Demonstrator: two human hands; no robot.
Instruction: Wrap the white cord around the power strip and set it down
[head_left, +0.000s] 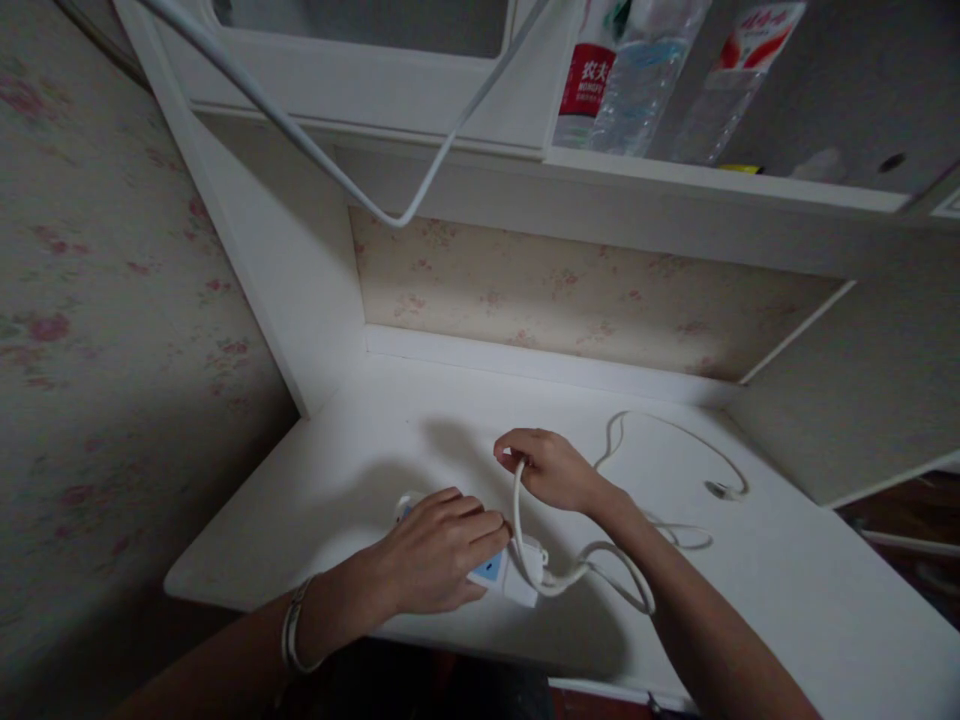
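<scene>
A white power strip [520, 588] with blue socket faces lies near the front edge of the white desk [330, 490]. Over its middle is my left hand [442, 550], fingers wrapped around it, hiding much of the strip. My right hand [551, 470] is a little above and beyond the strip, its fingers curled around a white cable [517, 515]. From those fingers the cable drops to the strip's right end and loops beside my right forearm. What lies inside the right fingers is partly hidden.
More thin cord runs across the desk's right side to a plug-like end [721, 490]. A white hanging cable [390, 218] dips in front of the cabinet above. Plastic bottles [641, 95] stand on the upper right shelf. Flowered wallpaper [135, 420] borders the left side.
</scene>
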